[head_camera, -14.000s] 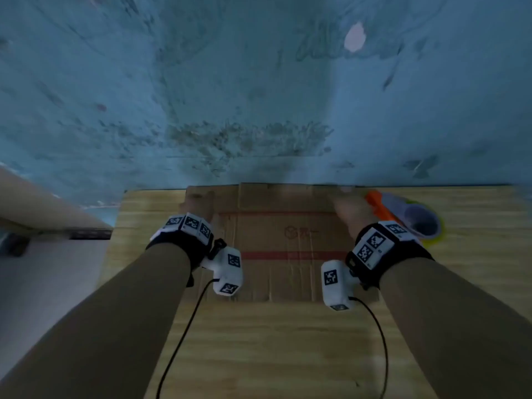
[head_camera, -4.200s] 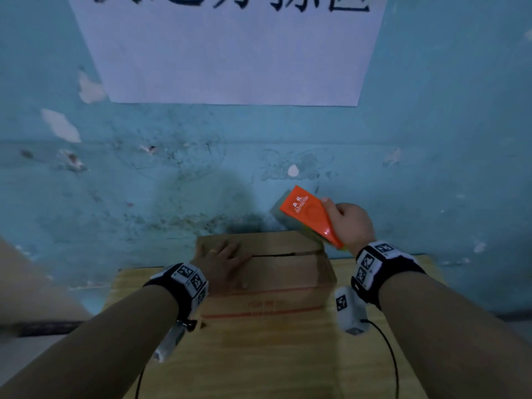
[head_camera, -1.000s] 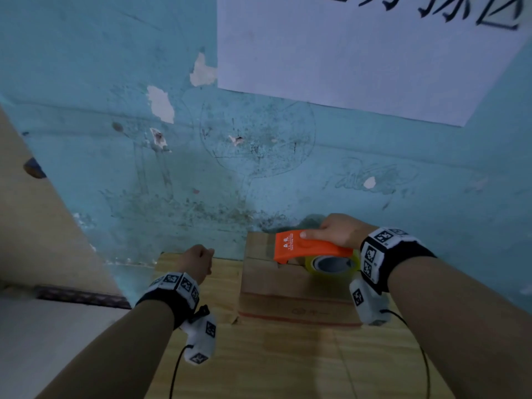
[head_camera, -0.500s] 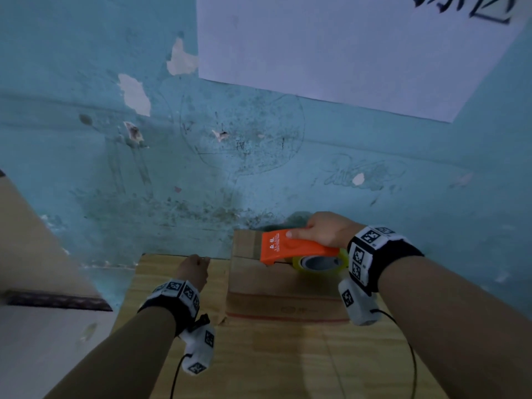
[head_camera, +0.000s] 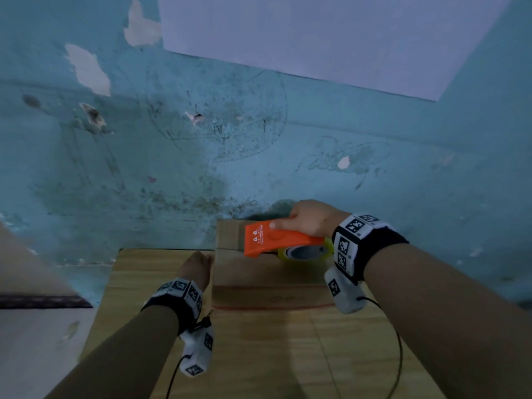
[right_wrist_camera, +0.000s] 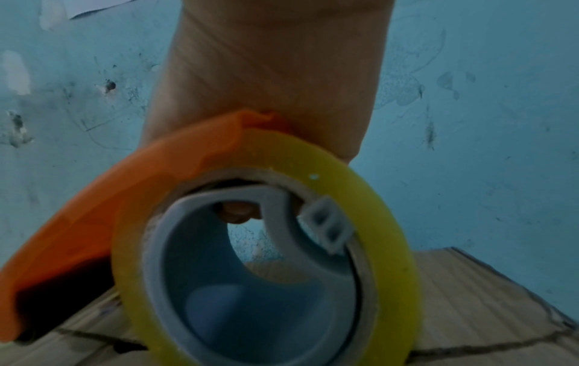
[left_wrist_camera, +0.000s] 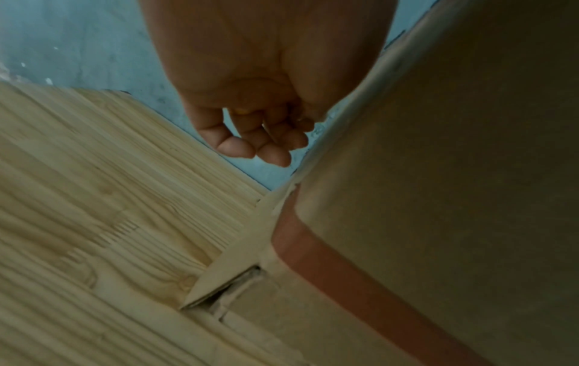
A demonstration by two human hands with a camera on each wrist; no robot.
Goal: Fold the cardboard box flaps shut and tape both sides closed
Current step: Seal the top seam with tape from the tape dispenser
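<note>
The brown cardboard box (head_camera: 267, 283) stands on the wooden table (head_camera: 288, 358) against the wall, its top flaps folded down with a seam (right_wrist_camera: 476, 346) between them. My right hand (head_camera: 309, 221) grips the orange tape dispenser (head_camera: 273, 240) with its yellow tape roll (head_camera: 329, 250), held on the box top and pointing left. In the right wrist view the tape roll (right_wrist_camera: 391, 237) and the dispenser (right_wrist_camera: 78, 222) sit just above the flaps. My left hand (head_camera: 197, 264) is at the box's upper left edge. Its fingers (left_wrist_camera: 250, 143) are curled beside the box wall (left_wrist_camera: 438, 173), with nothing plainly seen in them.
A blue, scuffed wall (head_camera: 201, 154) rises right behind the box, with a white paper sheet (head_camera: 316, 33) on it. A bottom flap corner (left_wrist_camera: 225, 277) sticks out at the box's base. Bare table lies in front of the box. A black cable (head_camera: 398, 355) trails from my right wrist.
My left hand has moved right, up to the box's left edge. The right hand keeps the dispenser on the box top, shifted slightly left.
</note>
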